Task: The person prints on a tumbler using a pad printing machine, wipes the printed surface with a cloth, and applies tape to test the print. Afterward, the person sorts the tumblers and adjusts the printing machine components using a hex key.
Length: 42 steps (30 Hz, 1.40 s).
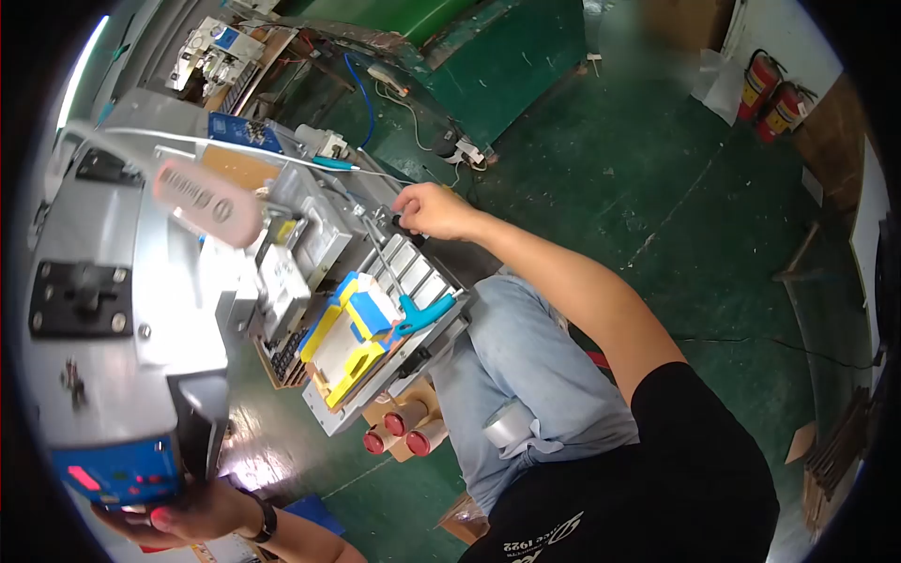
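My right hand (434, 212) is closed around a small black knob (404, 223) at the edge of the machine's metal bed; the fingers partly cover it. Beside it, a T-handle hex key (427, 315) with a teal grip lies across a slotted metal plate (413, 267). Below that is a fixture with blue and yellow blocks (371, 314). My left hand (192, 518), with a dark band on the wrist, touches the lower edge of a blue control panel (117, 472) with red lit displays. Its fingers look spread, though they are partly hidden and blurred.
A pale pink printed block (208, 202) hangs blurred above the machine (178, 310). Red-ended rolls (405, 418) stand below the fixture. A tape roll (510, 427) rests on my lap. Fire extinguishers (771, 98) stand by the far wall, and a green machine base (507, 75) is behind.
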Available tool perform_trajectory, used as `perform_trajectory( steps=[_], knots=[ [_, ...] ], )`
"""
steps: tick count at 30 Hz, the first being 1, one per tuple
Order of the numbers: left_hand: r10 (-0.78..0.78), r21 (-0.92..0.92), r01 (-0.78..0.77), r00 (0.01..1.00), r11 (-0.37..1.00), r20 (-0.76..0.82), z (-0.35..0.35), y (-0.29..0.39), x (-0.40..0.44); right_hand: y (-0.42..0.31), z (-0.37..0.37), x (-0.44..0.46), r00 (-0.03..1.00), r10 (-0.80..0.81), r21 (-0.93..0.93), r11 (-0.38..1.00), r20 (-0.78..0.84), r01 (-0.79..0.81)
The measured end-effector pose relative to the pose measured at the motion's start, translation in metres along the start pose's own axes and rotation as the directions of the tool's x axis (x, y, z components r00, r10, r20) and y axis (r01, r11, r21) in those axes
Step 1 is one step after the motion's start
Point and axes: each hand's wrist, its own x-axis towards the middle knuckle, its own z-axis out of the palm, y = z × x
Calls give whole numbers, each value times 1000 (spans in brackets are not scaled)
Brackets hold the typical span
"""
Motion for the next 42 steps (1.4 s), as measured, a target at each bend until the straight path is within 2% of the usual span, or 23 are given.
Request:
perform_trajectory(
  steps=[1,5,6,10,11,13,14,15,16,20,22,23,25,27,28,30,31,33,35,37,38,40,42],
  knots=[
    [4,-4,-3,1000,1000,12,1,-4,0,5,-3,1,1000,8,9,1000,-5,-8],
    [278,314,-277,960,908,42,-4,-25,2,17,3,5,999,40,185,982,-33,-33],
    [276,329,-276,960,903,48,-6,-25,2,20,5,6,996,44,204,979,-84,-26],
    [511,571,-525,835,631,204,-12,-28,2,19,3,5,986,3,211,977,-165,32],
    [504,585,-515,840,627,199,-12,-27,0,16,4,5,988,-7,203,978,-152,38],
    [268,223,-265,963,938,16,1,-11,-5,-3,0,-2,992,2,219,975,-128,26],
    [119,-3,-119,992,993,-34,8,-3,-7,-13,-3,-6,993,8,227,974,-120,20],
    [-35,-237,22,998,971,-51,13,0,-7,-22,-4,-8,993,9,235,972,-114,19],
    [-36,-243,19,997,970,-66,16,-1,-6,-26,-4,-7,993,-4,224,974,-119,31],
    [24,20,-22,998,1000,-60,16,-6,-10,-35,11,-7,994,109,311,945,-21,-98],
    [-183,-265,133,967,955,-175,27,9,-9,-43,10,-3,981,179,237,952,78,-193],
    [-192,-239,144,962,960,-192,29,12,-10,-44,9,-1,979,175,220,956,108,-195],
    [-274,-323,212,949,922,-158,28,12,-14,-49,6,2,974,176,416,882,142,-220],
    [-111,-290,60,980,955,-162,30,2,-9,-57,10,0,968,209,440,863,137,-248],
    [-170,-342,114,976,933,-138,32,15,-6,-66,11,-6,973,205,384,895,103,-229],
    [86,-295,-107,993,950,-83,27,-4,2,-76,16,-10,953,299,410,863,51,-293],
    [68,-267,-95,992,959,-110,26,-10,3,-75,14,-8,953,293,419,858,72,-295],
    [46,-496,-125,985,859,-169,25,-19,5,-61,4,-2,953,286,398,867,100,-301],
    [20,-700,-180,973,691,-230,21,-28,2,-55,-6,0,946,324,308,901,-5,-307],
    [-35,-659,-152,965,737,-261,3,-46,-13,-97,0,-26,953,239,141,966,-187,-214],
    [-73,-629,-117,961,769,-268,-8,-56,-25,-106,3,-35,939,46,123,992,-341,-4],
    [-159,-576,-31,948,817,-277,-24,-75,-55,-131,-21,-57,873,-130,-112,990,-470,87],
    [-436,-670,247,891,700,-127,-29,-89,-100,-151,-62,-90,879,-302,-241,945,-370,223]
  ],
)
